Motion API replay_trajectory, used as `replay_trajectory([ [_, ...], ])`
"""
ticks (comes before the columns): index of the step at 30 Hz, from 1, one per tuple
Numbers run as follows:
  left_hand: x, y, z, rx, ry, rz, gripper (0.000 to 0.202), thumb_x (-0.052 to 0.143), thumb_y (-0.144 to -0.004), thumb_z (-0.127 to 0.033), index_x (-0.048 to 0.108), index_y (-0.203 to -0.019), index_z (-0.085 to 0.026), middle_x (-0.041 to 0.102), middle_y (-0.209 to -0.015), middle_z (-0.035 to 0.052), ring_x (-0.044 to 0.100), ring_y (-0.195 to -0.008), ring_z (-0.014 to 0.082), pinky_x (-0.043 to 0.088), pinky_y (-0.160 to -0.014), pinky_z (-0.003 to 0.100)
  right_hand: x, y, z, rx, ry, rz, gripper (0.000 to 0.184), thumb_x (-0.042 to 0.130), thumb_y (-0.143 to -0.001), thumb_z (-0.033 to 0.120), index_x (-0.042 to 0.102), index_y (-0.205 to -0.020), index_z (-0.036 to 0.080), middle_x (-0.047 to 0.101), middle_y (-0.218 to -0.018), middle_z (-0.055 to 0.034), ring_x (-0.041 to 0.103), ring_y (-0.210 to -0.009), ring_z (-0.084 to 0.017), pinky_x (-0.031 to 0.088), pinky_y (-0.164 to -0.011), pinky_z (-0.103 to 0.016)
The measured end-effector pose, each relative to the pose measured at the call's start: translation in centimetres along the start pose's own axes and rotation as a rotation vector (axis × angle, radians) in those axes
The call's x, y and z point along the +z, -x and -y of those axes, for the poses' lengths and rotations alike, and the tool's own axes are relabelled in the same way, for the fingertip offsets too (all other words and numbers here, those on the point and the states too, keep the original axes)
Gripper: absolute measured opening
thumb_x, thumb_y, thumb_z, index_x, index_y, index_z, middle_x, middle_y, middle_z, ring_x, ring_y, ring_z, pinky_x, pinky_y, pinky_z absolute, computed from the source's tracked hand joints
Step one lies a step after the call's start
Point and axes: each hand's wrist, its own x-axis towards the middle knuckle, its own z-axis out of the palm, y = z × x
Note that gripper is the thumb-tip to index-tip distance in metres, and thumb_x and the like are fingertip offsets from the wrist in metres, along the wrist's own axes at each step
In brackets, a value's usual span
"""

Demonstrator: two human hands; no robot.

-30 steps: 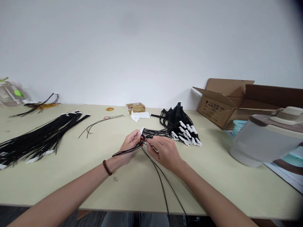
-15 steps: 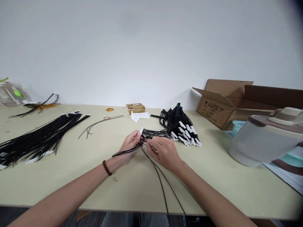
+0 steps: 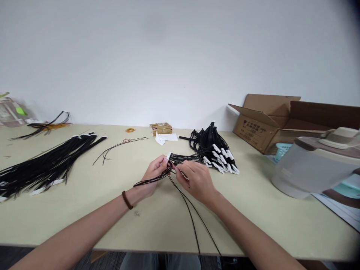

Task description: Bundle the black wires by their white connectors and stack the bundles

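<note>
Left hand [image 3: 154, 170] pinches looped black wires [image 3: 162, 175] at frame centre; right hand [image 3: 197, 182] curls inward against them, grip hidden. Seemingly they are being gathered; the next move calls for a steady left-hand hold.

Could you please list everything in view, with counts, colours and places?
Held wires: several, black, centre
Cable pile: 1, black/white, right of centre
Cable bundle: 1, black/white, left
Thin wires: few, black/red, left of centre
Wire tangle: 1, black/orange, back left
Coil: 1, yellow, back
Box: 1, gold, back centre
Paper: count unclear, white, before box
Carton: 1, brown, back right
Jug: 1, grey/brown, right
Basket: 1, turquoise, behind jug
Sheet: 1, white, far right
Container: 1, clear/green, far left
Table: 1, cream, beneath
Wall: 1, whitish, behind
Wristband: 1, brown, front
Left grip: 1, bare, at held wires
Right grip: 1, bare, at held wires
Forearms: 2, bare, front
</note>
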Motion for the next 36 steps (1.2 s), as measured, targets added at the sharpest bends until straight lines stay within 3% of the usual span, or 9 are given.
replay_trajectory([
  [16,-0.15,-0.03,0.08,0.011,0.008,0.015,0.029,0.046,-0.082,-0.041,0.04,-0.069,-0.017,0.039,-0.066,-0.0032,0.034,-0.061,0.0094,0.027,-0.058,0.024,0.05,0.04,-0.04,0.007,0.006,0.001,0.024,0.045,-0.084,0.018,0.044,-0.06,0.018,0.041,-0.052,0.0046,0.032,-0.049,-0.008,0.025,-0.051,-0.022],
  [36,-0.04,0.02,-0.02,0.001,-0.012,0.014,0.029,0.045,-0.083,-0.042,0.042,-0.07,-0.017,0.045,-0.067,-0.0015,0.039,-0.063,0.0107,0.03,-0.06,0.025,0.04,0.09,-0.03,-0.006,0.012,0.015,0.024,0.044,-0.085,0.019,0.044,-0.061,0.019,0.041,-0.052,0.0047,0.033,-0.05,-0.008,0.026,-0.051,-0.022],
])
